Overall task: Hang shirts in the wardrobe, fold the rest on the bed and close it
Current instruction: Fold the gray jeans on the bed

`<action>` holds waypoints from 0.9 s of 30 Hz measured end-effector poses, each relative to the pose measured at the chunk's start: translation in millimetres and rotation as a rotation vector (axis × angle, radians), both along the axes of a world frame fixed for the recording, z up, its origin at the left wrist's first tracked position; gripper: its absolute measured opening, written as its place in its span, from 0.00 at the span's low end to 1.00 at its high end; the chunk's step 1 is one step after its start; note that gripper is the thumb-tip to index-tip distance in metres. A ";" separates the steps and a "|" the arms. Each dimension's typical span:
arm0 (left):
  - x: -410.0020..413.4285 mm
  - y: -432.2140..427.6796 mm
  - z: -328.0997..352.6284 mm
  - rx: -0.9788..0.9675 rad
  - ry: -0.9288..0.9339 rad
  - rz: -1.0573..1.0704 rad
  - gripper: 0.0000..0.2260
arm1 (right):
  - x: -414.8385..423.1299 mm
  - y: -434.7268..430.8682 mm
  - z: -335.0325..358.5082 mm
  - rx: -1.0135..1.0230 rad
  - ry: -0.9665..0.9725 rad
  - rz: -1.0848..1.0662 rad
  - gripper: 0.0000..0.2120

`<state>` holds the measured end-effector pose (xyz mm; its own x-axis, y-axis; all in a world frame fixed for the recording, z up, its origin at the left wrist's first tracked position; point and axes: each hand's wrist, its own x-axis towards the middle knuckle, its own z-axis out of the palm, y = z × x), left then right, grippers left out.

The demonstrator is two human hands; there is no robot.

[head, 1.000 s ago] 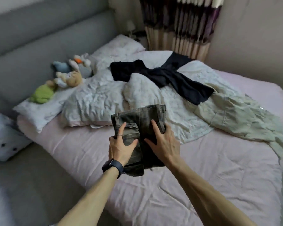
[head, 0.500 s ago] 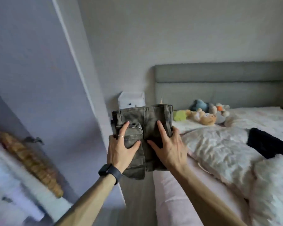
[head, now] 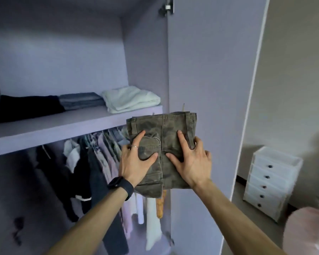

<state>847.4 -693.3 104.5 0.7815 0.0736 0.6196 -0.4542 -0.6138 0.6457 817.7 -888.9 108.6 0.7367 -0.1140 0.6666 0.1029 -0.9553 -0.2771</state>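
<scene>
Holding one folded garment (head: pixel 171 126), left hand (head: pixel 134 162), right hand (head: pixel 193 162), fingers (head: pixel 181 142) curled round its edges, three folded piles (head: pixel 81 101) on shelf (head: pixel 63 129)

The outer fingers of the left hand (head: pixel 136 162) and right hand (head: pixel 193 162) curl out of sight behind the trousers (head: pixel 166 129), which also cover some hanging clothes (head: pixel 103 162). The bed (head: pixel 306 230) is a pink blur cut by the right edge. The shelf (head: pixel 44 129) runs off left.

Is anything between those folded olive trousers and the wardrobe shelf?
Nothing visible blocks the folded olive trousers: the lilac wardrobe door stands open, and the lilac shelf lies bare before three folded piles.
</scene>
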 end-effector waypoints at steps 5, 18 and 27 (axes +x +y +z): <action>53.3 76.3 55.4 0.054 -0.082 0.179 0.37 | 87.9 74.9 43.2 0.060 -0.085 0.170 0.39; 209.4 212.9 161.5 0.102 -0.148 0.400 0.37 | 294.1 211.5 150.5 0.055 -0.223 0.413 0.40; 221.0 255.6 169.6 0.264 0.089 0.726 0.37 | 352.4 273.2 160.7 0.029 0.030 0.624 0.42</action>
<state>1068.4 -437.7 274.1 0.6415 0.4453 0.6247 0.1676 -0.8759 0.4523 1170.2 -615.8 269.4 0.6885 0.3258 0.6479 0.6308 -0.7098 -0.3135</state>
